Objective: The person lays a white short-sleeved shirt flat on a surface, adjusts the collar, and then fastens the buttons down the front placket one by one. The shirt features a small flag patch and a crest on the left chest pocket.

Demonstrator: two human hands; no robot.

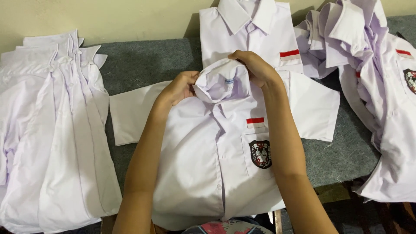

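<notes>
Head view
Shirt: white short-sleeved cotton school shirt with a red-and-white chest strip and dark shield badge [216, 160], lying front-up, centre of the grey felt-covered table [143, 65].
Left hand [180, 88]: closed on the collar, at its 9 o'clock.
Right hand [255, 67]: closed on the collar, at its 2 o'clock.
Collar [222, 81]: raised, bunched between both hands.
Handling (judged): light, limp, creases readily; collar is the stiffest grip point.
9 o'clock: overlapped row of white shirts [52, 130].
12 o'clock: folded white shirt [251, 34].
3 o'clock: loose heap of white shirts [372, 86].
Containers: none visible.
</notes>
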